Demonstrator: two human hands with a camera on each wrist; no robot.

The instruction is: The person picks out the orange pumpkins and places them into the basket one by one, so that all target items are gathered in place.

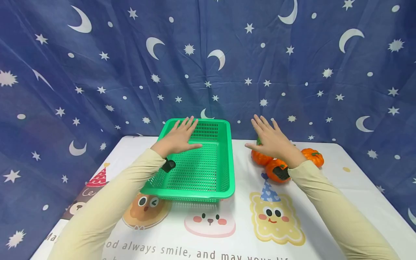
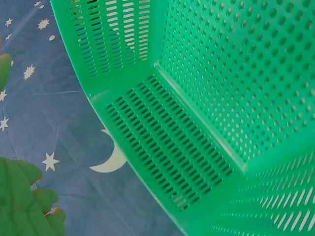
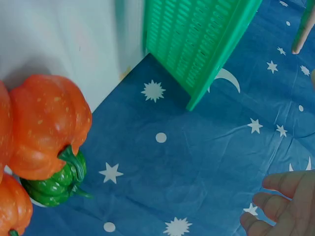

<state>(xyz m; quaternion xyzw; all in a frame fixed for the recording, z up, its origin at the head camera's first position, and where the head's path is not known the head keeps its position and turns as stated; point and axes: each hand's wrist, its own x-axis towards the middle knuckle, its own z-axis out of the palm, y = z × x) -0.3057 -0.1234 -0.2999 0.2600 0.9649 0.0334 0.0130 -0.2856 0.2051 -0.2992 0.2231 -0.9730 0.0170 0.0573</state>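
Observation:
My left hand [image 1: 178, 140] is spread above the left side of a green plastic basket [image 1: 232, 169], with straight fingers and nothing held. In the left wrist view, its fingers [image 2: 47, 201] show beside the basket's perforated wall [image 2: 167, 142]. To the basket's right, my right hand [image 1: 271, 141] hovers palm down with fingers extended, above an orange pumpkin [image 1: 261, 159] and a green one [image 1: 259, 141]. Another orange pumpkin [image 1: 272, 174] lies below the right wrist, partly covered. The right wrist view shows the green pumpkin [image 3: 51, 186] tucked against a large orange pumpkin [image 3: 47, 123].
One more orange pumpkin [image 1: 314, 157] sits to the right of the right wrist. The table [image 1: 240, 216] has a white cloth printed with cartoon faces and lettering. A blue curtain [image 1: 208, 83] with moons and stars hangs behind the table. A small black object [image 1: 168, 165] shows at the left wrist.

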